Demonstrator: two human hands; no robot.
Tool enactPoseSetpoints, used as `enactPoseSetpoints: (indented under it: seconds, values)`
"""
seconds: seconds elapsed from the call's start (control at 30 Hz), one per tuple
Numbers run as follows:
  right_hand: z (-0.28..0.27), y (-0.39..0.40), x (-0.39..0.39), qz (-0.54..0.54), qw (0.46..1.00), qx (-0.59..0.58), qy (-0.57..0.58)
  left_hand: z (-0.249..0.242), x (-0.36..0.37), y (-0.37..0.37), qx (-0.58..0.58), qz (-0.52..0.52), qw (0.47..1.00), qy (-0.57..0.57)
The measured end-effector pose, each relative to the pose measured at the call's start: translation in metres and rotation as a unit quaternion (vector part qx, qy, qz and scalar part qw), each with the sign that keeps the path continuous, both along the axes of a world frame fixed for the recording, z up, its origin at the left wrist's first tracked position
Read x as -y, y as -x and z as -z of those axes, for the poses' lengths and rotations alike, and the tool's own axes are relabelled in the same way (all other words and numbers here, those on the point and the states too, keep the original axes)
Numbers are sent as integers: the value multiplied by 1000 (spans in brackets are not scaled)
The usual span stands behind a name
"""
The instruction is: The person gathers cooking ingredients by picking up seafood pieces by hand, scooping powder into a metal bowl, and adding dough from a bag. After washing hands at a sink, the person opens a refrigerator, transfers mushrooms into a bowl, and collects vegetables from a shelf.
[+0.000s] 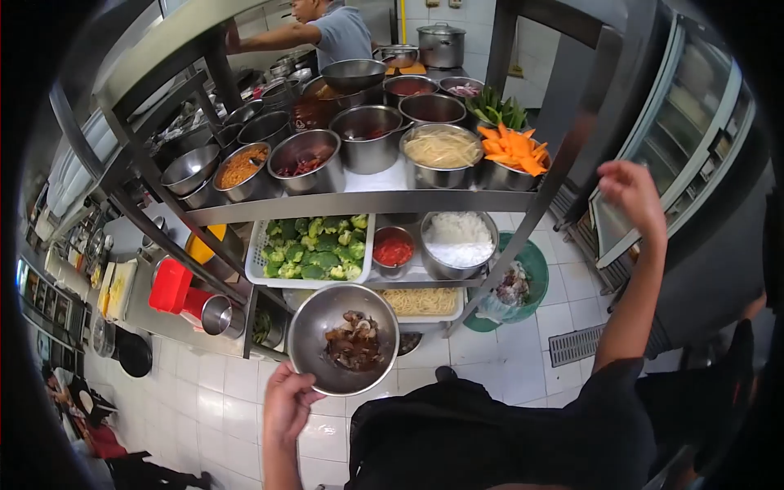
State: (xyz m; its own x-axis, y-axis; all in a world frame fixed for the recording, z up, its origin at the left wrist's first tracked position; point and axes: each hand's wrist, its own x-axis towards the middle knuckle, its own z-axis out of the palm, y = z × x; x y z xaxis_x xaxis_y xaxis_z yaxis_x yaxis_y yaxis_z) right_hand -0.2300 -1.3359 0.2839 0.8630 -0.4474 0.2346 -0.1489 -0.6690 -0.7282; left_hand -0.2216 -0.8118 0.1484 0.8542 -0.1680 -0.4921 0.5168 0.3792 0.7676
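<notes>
My left hand point(289, 402) grips the rim of a steel mixing bowl point(306, 314), thumb over the edge. Inside the bowl lie brown, glossy pieces of food point(355, 341), which look like meat or mushroom. To the right, my right hand point(633, 196) is raised in the air beside the shelf, near a glass-door fridge point(678, 106). Its fingers are loosely bent, and nothing shows in them. Closest to it on the shelf is a pot of orange carrot slices point(513, 150).
The steel shelf point(367, 202) carries several pots, including shredded pale vegetable point(443, 148). Below are a broccoli basket point(251, 260), a white-powder bowl point(459, 238), red sauce point(393, 251) and noodles point(420, 301). A green tub point(539, 269) stands on the floor. A co-worker point(339, 37) stands behind the shelf.
</notes>
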Motion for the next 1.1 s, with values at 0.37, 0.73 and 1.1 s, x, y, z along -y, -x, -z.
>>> enactPoseSetpoints:
  seconds: [0.37,0.73,1.1]
  values:
    - [-30,-231,43,-263,917,8,301,-122,94,-17,163,5,986,26]
    - [-32,-284,20,-371,838,-148,373,-173,147,-100,270,-14,958,-92]
    - [-75,-256,45,-350,907,-50,229,-193,196,-166,270,53,959,-72]
